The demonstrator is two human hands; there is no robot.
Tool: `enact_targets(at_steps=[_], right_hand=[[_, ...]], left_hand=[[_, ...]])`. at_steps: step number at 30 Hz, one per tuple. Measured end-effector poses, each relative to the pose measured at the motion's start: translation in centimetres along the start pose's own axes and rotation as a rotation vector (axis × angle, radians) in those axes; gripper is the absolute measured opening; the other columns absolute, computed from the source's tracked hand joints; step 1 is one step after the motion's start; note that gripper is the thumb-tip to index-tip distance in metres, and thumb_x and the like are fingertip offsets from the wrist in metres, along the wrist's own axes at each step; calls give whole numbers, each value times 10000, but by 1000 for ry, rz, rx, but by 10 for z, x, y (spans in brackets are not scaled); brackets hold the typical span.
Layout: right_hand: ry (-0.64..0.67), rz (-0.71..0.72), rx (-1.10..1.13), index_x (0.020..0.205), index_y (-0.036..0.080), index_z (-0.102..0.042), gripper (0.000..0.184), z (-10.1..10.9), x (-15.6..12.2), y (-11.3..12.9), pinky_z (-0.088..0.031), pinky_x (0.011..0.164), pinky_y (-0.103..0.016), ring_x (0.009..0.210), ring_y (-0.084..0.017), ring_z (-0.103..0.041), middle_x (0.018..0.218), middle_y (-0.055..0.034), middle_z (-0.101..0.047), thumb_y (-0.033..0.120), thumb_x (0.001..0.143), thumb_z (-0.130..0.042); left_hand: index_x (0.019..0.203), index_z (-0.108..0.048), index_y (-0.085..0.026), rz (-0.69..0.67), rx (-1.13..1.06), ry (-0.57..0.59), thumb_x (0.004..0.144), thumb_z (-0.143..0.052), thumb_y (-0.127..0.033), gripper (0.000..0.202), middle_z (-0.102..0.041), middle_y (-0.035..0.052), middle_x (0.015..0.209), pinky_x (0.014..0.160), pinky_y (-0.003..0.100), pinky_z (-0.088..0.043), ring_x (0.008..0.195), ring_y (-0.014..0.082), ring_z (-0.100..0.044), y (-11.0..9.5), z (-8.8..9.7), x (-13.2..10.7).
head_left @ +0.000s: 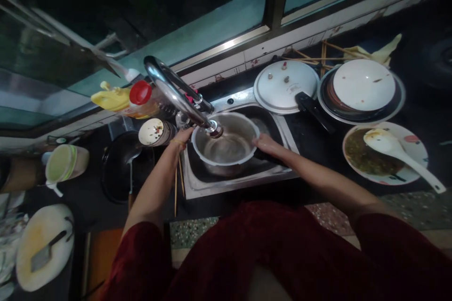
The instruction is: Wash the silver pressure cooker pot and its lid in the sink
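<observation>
A silvery metal cooker pot (229, 167) with some cloudy water in it is over the sink, below the tap's mouth. My right hand (265, 144) closes on its right rim, just above the black handle (270, 157). At the pot's left side, my left hand (183, 136) grips the edge; its fingertips are partly hidden. The curved chrome tap (176, 99) passes in front of the pot's far left rim. No stream of water can be made out. The pot's lid (284, 83), with its own black handle, lies behind and right of the sink.
The sink's steel rim (212, 190) surrounds the pot. Stacked bowls (151, 132), a dark pan (116, 169) and a red-capped jar (140, 93) stand left. Rightward are a white bowl (363, 84) on stacked dishes and a food bowl (370, 162) with a white ladle (399, 153).
</observation>
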State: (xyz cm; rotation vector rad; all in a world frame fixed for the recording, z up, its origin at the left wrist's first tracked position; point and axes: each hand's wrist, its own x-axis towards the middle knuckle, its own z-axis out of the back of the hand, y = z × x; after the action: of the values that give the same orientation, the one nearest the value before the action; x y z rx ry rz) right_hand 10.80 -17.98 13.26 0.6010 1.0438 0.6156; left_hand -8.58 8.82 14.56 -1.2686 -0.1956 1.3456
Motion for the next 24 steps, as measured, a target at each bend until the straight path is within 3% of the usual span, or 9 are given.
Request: enact_targets(at_steps=[2, 4, 7, 10, 12, 16, 18, 20, 24], right_hand=[[-84, 33, -234, 1099, 109, -564, 355, 14, -7, 5, -456, 792, -319, 933, -265, -626, 994, -141, -674, 294, 823, -440], [-125, 39, -432, 1236, 79, -483, 468, 23, -16, 9, -455, 816, -362, 969, -303, -627, 1049, -183, -665, 322, 842, -418], [-139, 35, -616, 1367, 57, -362, 561, 30, -27, 11, -453, 832, -396, 973, -321, -638, 1052, -201, -671, 331, 877, -373], [-144, 12, -736, 1457, 54, -221, 631, 29, -33, 12, -455, 833, -408, 964, -320, -649, 1037, -204, -680, 331, 905, -350], [-138, -3, -824, 1487, 56, -144, 660, 24, -34, 14, -457, 828, -408, 950, -317, -656, 1019, -204, -686, 328, 920, -344], [-149, -12, -1005, 1492, 26, -89, 671, 17, -34, 26, -463, 801, -396, 925, -313, -664, 1008, -224, -682, 333, 940, -314], [-157, 15, -1088, 1489, 19, -88, 662, 18, -32, 35, -463, 783, -389, 909, -310, -666, 995, -224, -681, 325, 943, -302], [-166, 60, -1165, 1486, 23, -103, 650, 21, -30, 42, -460, 766, -380, 894, -306, -666, 970, -216, -682, 319, 943, -301], [-215, 125, -1278, 1465, 25, -183, 608, 25, -25, 42, -452, 727, -366, 845, -301, -663, 900, -199, -676, 322, 945, -292]], left_hand=[[787, -642, -140, 153, -71, 39, 600, -724, -334, 281, -665, 70, 623, 660, 356, -545, 620, 218, -654, 25, -12, -6], [796, -636, -144, 194, -90, 53, 629, -705, -336, 264, -672, 80, 658, 667, 357, -538, 636, 219, -654, 44, -26, -12], [941, -621, -134, 14, 67, -22, 678, -699, -364, 358, -687, 98, 778, 760, 356, -515, 772, 233, -662, 55, -44, -21], [1181, -533, -124, -298, 466, -157, 762, -656, -404, 519, -675, 122, 925, 859, 355, -469, 941, 260, -637, 52, -63, -32], [1236, -509, -128, -512, 737, -61, 838, -576, -367, 469, -655, 140, 1016, 899, 351, -442, 1024, 263, -604, 46, -80, -37], [1178, -593, -120, -859, 1135, 343, 905, -403, -189, 340, -610, 174, 1145, 940, 380, -404, 1138, 270, -528, 38, -120, -33], [1207, -592, -90, -861, 1225, 403, 921, -323, -159, 398, -589, 200, 1196, 955, 412, -386, 1184, 292, -496, 39, -137, -25], [1288, -540, -59, -773, 1247, 397, 927, -307, -177, 446, -545, 223, 1280, 1005, 439, -348, 1244, 312, -452, 47, -150, -20], [1447, -367, -86, -575, 1152, 455, 883, -467, -384, 645, -338, 212, 1496, 1121, 510, -208, 1396, 353, -261, 78, -180, -30]])
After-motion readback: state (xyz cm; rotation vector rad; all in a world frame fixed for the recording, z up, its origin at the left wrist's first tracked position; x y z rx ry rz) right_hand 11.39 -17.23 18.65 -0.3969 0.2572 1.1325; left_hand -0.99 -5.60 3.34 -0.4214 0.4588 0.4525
